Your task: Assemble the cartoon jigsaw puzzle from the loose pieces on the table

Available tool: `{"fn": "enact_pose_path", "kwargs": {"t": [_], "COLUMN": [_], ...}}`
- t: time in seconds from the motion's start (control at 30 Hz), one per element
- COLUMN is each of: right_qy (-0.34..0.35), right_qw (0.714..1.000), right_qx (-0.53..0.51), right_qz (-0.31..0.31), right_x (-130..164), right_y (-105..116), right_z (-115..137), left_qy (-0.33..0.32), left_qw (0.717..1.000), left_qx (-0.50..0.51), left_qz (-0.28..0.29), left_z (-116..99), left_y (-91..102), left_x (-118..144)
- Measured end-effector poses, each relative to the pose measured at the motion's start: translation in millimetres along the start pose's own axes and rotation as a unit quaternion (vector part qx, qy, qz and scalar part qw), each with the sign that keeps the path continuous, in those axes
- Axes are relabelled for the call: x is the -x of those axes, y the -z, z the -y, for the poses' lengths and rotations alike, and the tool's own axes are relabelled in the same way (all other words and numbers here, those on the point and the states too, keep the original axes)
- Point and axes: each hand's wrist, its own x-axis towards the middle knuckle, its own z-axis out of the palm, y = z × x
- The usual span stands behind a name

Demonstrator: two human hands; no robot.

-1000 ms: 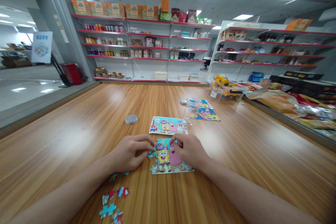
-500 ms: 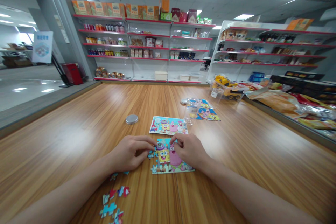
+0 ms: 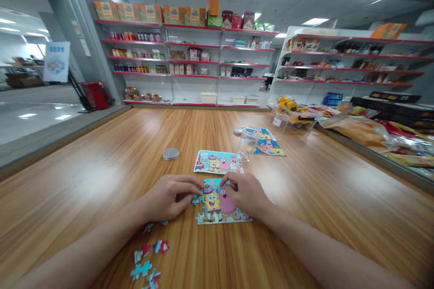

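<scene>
A partly joined jigsaw puzzle [image 3: 212,201] lies flat on the table, showing a yellow square cartoon figure and a pink one. At its left edge, my left hand [image 3: 172,195] has thumb and forefinger closed around a small blue jigsaw piece [image 3: 196,199]. My right hand [image 3: 247,192] rests over the puzzle's right side, its fingers curled and the index fingertip touching the top part. Whatever is under those fingers is hidden. Just behind lies a printed reference picture [image 3: 217,162] with the same figures. Several loose pieces [image 3: 141,270] are scattered beyond my left forearm, near the front.
A round metal lid [image 3: 171,153] lies at the left. Behind the reference picture stand a clear plastic jar [image 3: 250,140] and blue picture cards [image 3: 269,147]. A clear bin with yellow toy trucks [image 3: 298,117] and packaged goods [image 3: 362,131] are at the right; stocked shelves [image 3: 190,45] line the back.
Both hands stay in nearly the same place on the puzzle. The whole view has shifted very slightly; nothing has visibly been taken up or let go.
</scene>
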Motion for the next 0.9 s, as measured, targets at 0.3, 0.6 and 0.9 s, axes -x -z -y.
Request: {"fn": "enact_pose_path", "kwargs": {"t": [0.3, 0.6, 0.9], "right_qy": [-0.002, -0.003, -0.002], "right_qw": [1.0, 1.0, 1.0], "right_qx": [0.003, 0.0, -0.008], "right_qz": [0.006, 0.005, 0.008], "right_x": [-1.4, -1.5, -1.6], "right_y": [1.3, 0.9, 0.6], "right_z": [1.1, 0.4, -0.2], "left_qy": [0.003, -0.001, -0.023], "left_qw": [1.0, 1.0, 0.997], "left_qx": [-0.001, -0.016, -0.063], "left_qz": [0.007, 0.016, 0.044], "left_z": [-1.3, -2.7, -2.7], "left_y": [2.0, 2.9, 6.5], "left_x": [-0.6, 0.5, 2.3]}}
